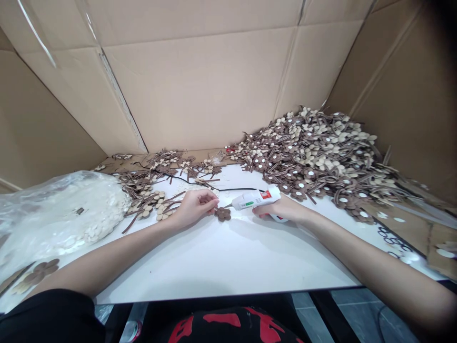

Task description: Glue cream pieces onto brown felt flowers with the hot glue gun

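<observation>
My right hand (285,210) is wrapped round a white glue gun (255,198), its nozzle pointing left toward a small brown flower-shaped piece (223,214) lying on the white table (228,257). My left hand (195,206) rests on the table just left of that piece, fingers curled and pinched together near its edge. Whether those fingers hold anything is hidden.
A big heap of brown and beige flower pieces (314,152) fills the back right. A smaller scatter of them (153,190) lies behind my left hand. A clear bag of white discs (67,214) sits at the left. Cardboard walls (200,81) surround the table. A black cord (235,189) runs behind the gun.
</observation>
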The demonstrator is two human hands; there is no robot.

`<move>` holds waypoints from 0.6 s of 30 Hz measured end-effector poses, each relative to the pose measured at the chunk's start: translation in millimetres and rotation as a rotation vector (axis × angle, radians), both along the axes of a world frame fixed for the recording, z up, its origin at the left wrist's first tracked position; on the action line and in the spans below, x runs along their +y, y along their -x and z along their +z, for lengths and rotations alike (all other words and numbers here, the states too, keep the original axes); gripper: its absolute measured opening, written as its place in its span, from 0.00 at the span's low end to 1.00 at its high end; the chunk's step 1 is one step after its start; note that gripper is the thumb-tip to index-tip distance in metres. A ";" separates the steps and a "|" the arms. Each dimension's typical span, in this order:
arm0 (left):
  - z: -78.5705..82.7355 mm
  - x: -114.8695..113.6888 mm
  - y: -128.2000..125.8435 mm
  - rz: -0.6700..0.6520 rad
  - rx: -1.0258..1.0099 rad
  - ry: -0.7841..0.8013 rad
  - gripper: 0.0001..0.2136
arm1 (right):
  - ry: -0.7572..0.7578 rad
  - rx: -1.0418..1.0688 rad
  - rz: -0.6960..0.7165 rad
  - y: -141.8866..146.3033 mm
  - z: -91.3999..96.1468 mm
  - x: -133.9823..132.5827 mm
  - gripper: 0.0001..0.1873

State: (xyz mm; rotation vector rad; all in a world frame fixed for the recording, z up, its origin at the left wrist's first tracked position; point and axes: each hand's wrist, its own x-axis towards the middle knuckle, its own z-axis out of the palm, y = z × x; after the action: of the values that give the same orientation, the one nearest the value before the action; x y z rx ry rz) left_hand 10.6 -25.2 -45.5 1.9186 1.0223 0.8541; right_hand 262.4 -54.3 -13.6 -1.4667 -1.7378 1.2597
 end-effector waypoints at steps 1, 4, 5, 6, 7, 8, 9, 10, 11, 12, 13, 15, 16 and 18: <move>-0.9 0.0 -0.3 0.006 0.007 -0.011 0.11 | -0.001 0.013 0.009 -0.1 -0.1 0.0 0.03; -2.8 0.3 -1.0 0.014 0.002 -0.046 0.10 | -0.001 0.036 0.024 -1.2 -2.0 0.6 0.03; -3.1 0.3 -1.1 0.011 -0.017 -0.045 0.09 | -0.002 0.050 0.028 -1.7 -3.0 1.1 0.03; -3.2 0.1 -1.3 0.006 -0.043 -0.039 0.09 | -0.002 0.069 0.032 -2.1 -4.0 1.7 0.04; -3.1 -0.1 -1.4 -0.001 -0.071 -0.031 0.09 | -0.002 0.089 0.036 -2.4 -4.8 2.3 0.06; -2.7 -0.5 -1.5 -0.010 -0.094 -0.026 0.08 | -0.002 0.104 0.037 -2.5 -5.4 2.8 0.07; -2.2 -0.8 -1.5 -0.020 -0.107 -0.026 0.08 | -0.001 0.108 0.040 -2.5 -5.6 3.2 0.07; -1.5 -1.1 -1.4 -0.029 -0.107 -0.031 0.07 | 0.001 0.102 0.038 -2.2 -5.4 3.4 0.07; -0.8 -1.3 -1.3 -0.035 -0.093 -0.044 0.07 | 0.004 0.093 0.037 -1.9 -4.8 3.3 0.06; -0.1 -1.4 -1.2 -0.039 -0.071 -0.059 0.07 | 0.006 0.082 0.034 -1.4 -3.8 3.0 0.05; 0.4 -1.3 -1.0 -0.037 -0.048 -0.074 0.08 | 0.006 0.075 0.032 -0.9 -2.6 2.6 0.04; 0.8 -0.9 -0.6 -0.037 -0.015 -0.093 0.09 | 0.007 0.063 0.029 0.1 -0.3 1.4 0.03; 0.8 -0.7 -0.4 -0.043 -0.006 -0.098 0.09 | 0.006 0.053 0.027 0.4 0.7 0.8 0.03; 0.5 -0.4 -0.3 -0.060 0.009 -0.113 0.09 | 0.005 0.028 0.026 0.7 1.8 0.1 0.02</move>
State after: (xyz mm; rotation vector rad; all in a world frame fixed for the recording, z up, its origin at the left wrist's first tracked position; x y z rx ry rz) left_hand 10.9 -25.6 -45.0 2.0385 0.9348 0.8864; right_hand 261.6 -54.3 -11.8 -1.4269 -1.7413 1.2925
